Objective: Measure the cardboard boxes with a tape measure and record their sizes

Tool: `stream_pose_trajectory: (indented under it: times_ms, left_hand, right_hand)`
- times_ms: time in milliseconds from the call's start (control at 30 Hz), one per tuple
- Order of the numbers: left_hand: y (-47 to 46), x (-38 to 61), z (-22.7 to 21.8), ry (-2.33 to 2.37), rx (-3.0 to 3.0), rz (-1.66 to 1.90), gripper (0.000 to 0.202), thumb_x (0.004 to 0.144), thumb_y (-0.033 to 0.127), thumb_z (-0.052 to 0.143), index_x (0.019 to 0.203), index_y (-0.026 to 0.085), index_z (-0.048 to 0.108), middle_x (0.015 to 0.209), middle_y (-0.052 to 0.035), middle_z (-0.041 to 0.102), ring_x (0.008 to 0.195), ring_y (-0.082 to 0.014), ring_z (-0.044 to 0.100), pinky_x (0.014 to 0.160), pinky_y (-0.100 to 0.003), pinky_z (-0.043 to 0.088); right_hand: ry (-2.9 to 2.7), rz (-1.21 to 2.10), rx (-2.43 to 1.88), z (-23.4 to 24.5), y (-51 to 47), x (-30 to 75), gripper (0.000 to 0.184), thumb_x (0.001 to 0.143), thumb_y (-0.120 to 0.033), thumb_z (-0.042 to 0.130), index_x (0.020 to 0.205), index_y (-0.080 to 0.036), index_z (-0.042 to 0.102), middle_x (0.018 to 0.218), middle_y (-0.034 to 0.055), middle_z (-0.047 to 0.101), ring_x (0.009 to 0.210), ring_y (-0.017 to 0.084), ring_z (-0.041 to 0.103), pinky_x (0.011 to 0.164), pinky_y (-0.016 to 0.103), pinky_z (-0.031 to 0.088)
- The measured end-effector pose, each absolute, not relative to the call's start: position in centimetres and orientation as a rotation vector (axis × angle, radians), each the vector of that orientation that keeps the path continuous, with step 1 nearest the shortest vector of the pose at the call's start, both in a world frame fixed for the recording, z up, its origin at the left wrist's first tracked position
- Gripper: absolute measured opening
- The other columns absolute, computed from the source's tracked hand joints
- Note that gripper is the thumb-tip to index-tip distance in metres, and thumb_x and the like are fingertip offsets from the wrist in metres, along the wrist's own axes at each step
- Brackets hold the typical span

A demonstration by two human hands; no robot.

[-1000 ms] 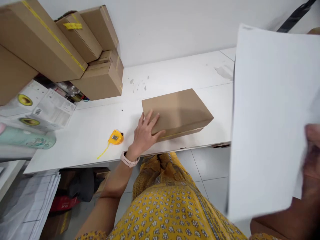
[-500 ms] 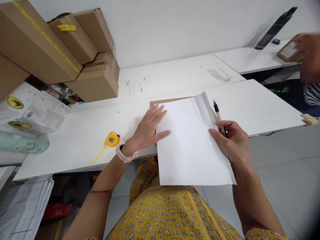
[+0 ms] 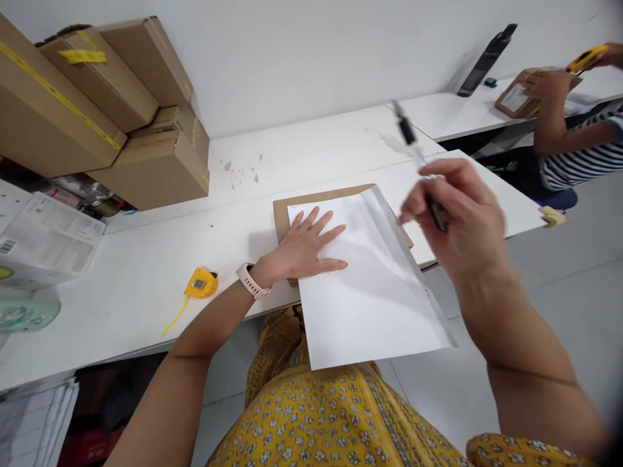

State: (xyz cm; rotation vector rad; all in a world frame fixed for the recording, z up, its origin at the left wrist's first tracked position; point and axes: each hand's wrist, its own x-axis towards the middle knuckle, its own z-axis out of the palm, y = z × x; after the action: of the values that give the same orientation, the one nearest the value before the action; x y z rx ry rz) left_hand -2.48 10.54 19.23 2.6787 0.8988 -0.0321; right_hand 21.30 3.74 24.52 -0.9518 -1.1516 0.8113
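A white sheet of paper (image 3: 370, 292) lies over a brown cardboard piece (image 3: 281, 217) at the table's front edge, its near part hanging past the edge toward my lap. A crease runs along its right side. My left hand (image 3: 311, 246) presses flat on the paper's upper left, fingers spread. Above and to the right of the sheet, my right hand (image 3: 457, 207) is raised, its fingers closed round a pen (image 3: 409, 133). The pen's black grip and tip point up and away; it is blurred by motion. An orange tape measure (image 3: 202, 283) lies left of my left wrist, its yellow tape slightly out.
Cardboard boxes (image 3: 160, 162) are stacked at the back left, with a white carton (image 3: 53, 240) and a pale green bottle (image 3: 29, 313) nearer. At the far right, a co-worker's hands hold a yellow cutter (image 3: 586, 58) and a brown package (image 3: 516, 97). A black bottle (image 3: 487, 61) stands by the wall.
My right hand has let go of the paper's right edge and lifted with the pen. My left hand has settled flatter on the sheet. The view has shifted right.
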Motion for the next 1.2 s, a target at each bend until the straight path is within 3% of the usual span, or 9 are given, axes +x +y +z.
stream_pose_trajectory:
  times_ms: [167,433,567,700,767,900,1067,1133,1200]
  left_hand:
    - [11.2,-1.6,19.6,0.943,2.649,-0.041,0.091,0.092,0.084,0.036,0.165,0.03,0.026,0.175,-0.0041,0.008,0.161,-0.0353,-0.005,0.129,-0.059,-0.002]
    - [11.2,-3.9,18.4,0.923,2.72,0.088,0.096,0.09,0.087,0.034,0.164,0.025,0.029,0.174,-0.0103,0.012,0.161,-0.0354,-0.002,0.129,-0.059,0.001]
    - [11.3,-4.4,17.7,0.88,2.725,0.153,0.102,0.085,0.089,0.043,0.163,0.025,0.03,0.174,-0.0127,0.014,0.161,-0.039,0.001,0.128,-0.061,0.003]
    - [11.2,-4.2,17.6,0.883,2.727,0.166,0.102,0.083,0.085,0.054,0.162,0.025,0.032,0.173,-0.013,0.016,0.16,-0.0408,0.003,0.127,-0.064,0.003]
    - [11.0,-4.0,17.7,0.914,2.73,0.152,0.103,0.083,0.082,0.058,0.162,0.023,0.031,0.173,-0.0143,0.016,0.16,-0.0412,0.003,0.127,-0.063,0.002]
    - [10.4,-3.2,17.9,0.966,2.724,0.123,0.105,0.082,0.081,0.06,0.163,0.02,0.031,0.173,-0.0164,0.014,0.16,-0.0435,0.001,0.127,-0.064,0.001]
    - [9.5,-2.6,18.4,1.036,2.684,0.101,0.104,0.083,0.078,0.061,0.162,0.016,0.031,0.173,-0.0196,0.012,0.159,-0.0461,-0.001,0.126,-0.066,0.002]
    - [9.8,-3.2,18.7,0.986,2.656,0.128,0.1,0.083,0.077,0.063,0.159,0.018,0.037,0.172,-0.018,0.018,0.159,-0.0449,0.004,0.126,-0.066,0.006]
    - [11.0,-4.3,19.2,0.903,2.588,0.247,0.08,0.086,0.071,0.063,0.149,0.022,0.051,0.167,-0.0141,0.036,0.158,-0.04,0.022,0.127,-0.063,0.016]
  right_hand:
    - [-1.14,0.892,-0.964,22.6,11.4,17.1,0.008,0.095,-0.031,0.055,0.099,-0.025,0.06,0.073,-0.0037,0.056,0.069,0.011,0.06,0.07,0.028,0.055]
    - [-0.846,0.834,-1.181,17.3,16.9,20.6,0.005,0.086,-0.024,0.053,0.088,-0.025,0.057,0.063,-0.0064,0.051,0.055,0.01,0.05,0.06,0.025,0.047]
    - [-0.957,0.894,-1.085,19.4,16.1,20.0,0.023,0.085,-0.04,0.061,0.102,-0.024,0.06,0.083,-0.0006,0.069,0.084,0.015,0.067,0.08,0.032,0.053]
    - [-1.164,0.919,-0.874,22.5,15.4,17.7,0.04,0.078,-0.041,0.075,0.111,-0.027,0.057,0.109,0.0023,0.073,0.113,0.02,0.066,0.099,0.038,0.05]
    - [-1.237,0.887,-0.841,23.4,15.2,15.9,0.043,0.077,-0.042,0.08,0.11,-0.029,0.056,0.102,0.0007,0.071,0.108,0.019,0.066,0.098,0.038,0.051]
    - [-1.187,0.909,-0.941,22.9,15.1,12.1,0.043,0.083,-0.067,0.07,0.098,-0.029,0.056,0.074,-0.0023,0.06,0.079,0.017,0.062,0.078,0.036,0.053]
    - [-1.11,1.152,-0.992,19.9,15.6,10.6,0.055,0.081,-0.078,0.062,0.099,-0.026,0.063,0.078,0.0018,0.064,0.083,0.018,0.061,0.075,0.034,0.049]
    - [-1.059,1.19,-0.982,18.8,16.3,11.0,0.053,0.076,-0.074,0.071,0.096,-0.025,0.064,0.082,0.0024,0.066,0.086,0.018,0.061,0.075,0.033,0.047]
    - [-0.997,1.159,-0.972,18.0,17.1,11.5,0.048,0.072,-0.068,0.079,0.082,-0.025,0.061,0.077,-0.0005,0.061,0.078,0.016,0.056,0.071,0.031,0.044]
